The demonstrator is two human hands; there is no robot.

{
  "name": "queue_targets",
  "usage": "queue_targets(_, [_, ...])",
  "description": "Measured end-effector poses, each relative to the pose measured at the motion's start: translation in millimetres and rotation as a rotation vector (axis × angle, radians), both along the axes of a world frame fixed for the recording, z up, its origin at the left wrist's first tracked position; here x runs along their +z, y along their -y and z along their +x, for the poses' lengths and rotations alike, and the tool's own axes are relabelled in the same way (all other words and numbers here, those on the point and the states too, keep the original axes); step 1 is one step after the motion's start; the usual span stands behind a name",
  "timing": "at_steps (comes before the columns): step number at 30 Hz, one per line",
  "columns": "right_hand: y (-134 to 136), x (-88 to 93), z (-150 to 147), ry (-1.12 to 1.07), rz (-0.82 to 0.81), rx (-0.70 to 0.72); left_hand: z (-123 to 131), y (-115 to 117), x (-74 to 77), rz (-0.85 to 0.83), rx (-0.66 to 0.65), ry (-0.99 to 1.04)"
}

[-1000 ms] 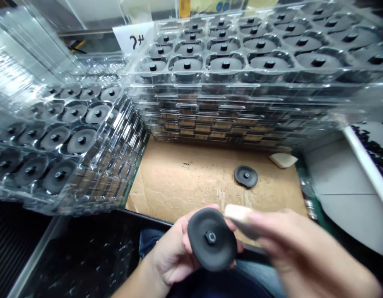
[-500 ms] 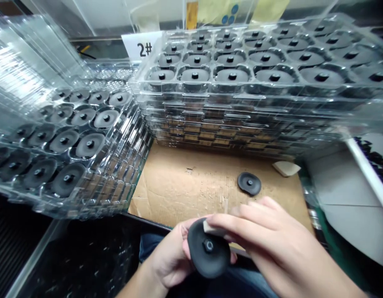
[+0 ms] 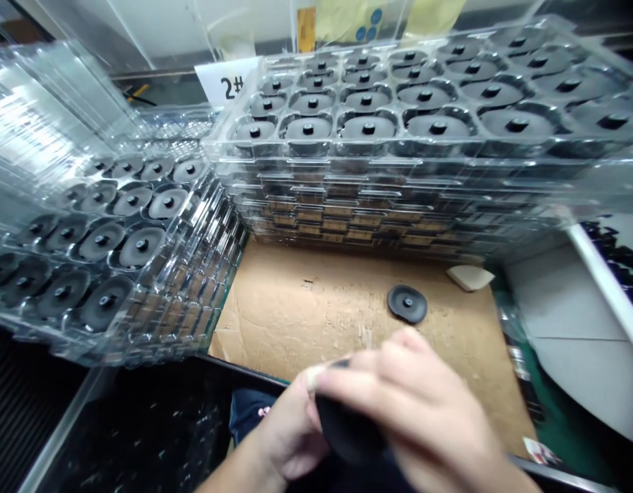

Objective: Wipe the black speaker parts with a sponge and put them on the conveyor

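Observation:
My left hand (image 3: 285,428) grips a black round rubber disc (image 3: 347,435) from below, near the bottom middle of the view. My right hand (image 3: 413,411) lies over the disc with its fingers closed and covers most of it; the pale block it held earlier is hidden under the fingers. A second black disc (image 3: 407,303) with a small centre hub lies loose on the brown cardboard sheet (image 3: 295,308), beyond my hands.
Stacks of clear plastic trays full of black discs stand at the back (image 3: 398,116) and on the left (image 3: 100,239). A "2#" label (image 3: 228,85) stands behind them. A pale wedge-shaped piece (image 3: 470,276) lies at the cardboard's far right. A white surface (image 3: 567,329) is on the right.
My right hand has moved left over the disc and now hides it almost wholly, along with the pale block. The view has shifted slightly.

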State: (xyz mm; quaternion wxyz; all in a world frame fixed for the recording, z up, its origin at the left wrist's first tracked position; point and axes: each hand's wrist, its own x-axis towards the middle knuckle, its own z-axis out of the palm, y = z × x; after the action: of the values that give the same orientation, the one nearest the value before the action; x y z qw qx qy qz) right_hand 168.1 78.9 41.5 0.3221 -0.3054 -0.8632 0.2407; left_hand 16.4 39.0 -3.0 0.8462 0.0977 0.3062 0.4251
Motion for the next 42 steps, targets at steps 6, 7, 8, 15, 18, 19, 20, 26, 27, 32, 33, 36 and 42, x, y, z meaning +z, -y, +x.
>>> queue_targets(6, [25,-83.4,41,0.100,-0.210,-0.349,-10,9,-11.8,-0.079,0.145,0.092])
queue_targets(7, [33,-97.3,43,0.086,-0.247,-0.348,-10,10,-13.0,-0.087,0.149,0.089])
queue_targets(8, [40,-107.7,44,0.074,-0.275,-0.351,-10,10,-13.7,-0.088,0.152,0.093])
queue_targets(15, [41,-51.9,29,-0.128,-0.360,-0.645,6,10,-10.0,-0.098,0.125,0.048])
queue_targets(18, [37,-15.3,10,-0.226,-0.174,-0.534,11,11,-7.0,-0.151,0.139,-0.056])
queue_targets(19, [37,-9.6,4,-0.218,-0.111,-0.450,11,10,-5.6,-0.157,0.139,-0.087])
queue_targets(20, [37,-6.7,0,-0.198,-0.083,-0.362,11,9,-4.1,-0.152,0.140,-0.112])
queue_targets(26, [29,-8.3,-8,-0.112,-0.128,-0.323,19,5,5.1,-0.124,0.162,-0.157])
queue_targets(27, [28,-8.5,-8,-0.146,-0.057,-0.364,21,5,5.9,-0.134,0.142,-0.144])
queue_targets(32, [41,-10.0,14,-0.129,-0.123,-0.196,15,4,4.1,-0.126,0.103,-0.070])
queue_targets(33, [45,-9.8,21,-0.077,-0.169,-0.210,14,3,3.3,-0.125,0.102,-0.075])
queue_targets(36, [46,-5.5,33,0.060,-0.163,-0.346,15,1,4.3,-0.150,0.080,-0.085])
queue_targets(42, [17,-0.4,22,-0.105,0.033,-0.128,19,5,13.7,-0.121,-0.068,-0.032])
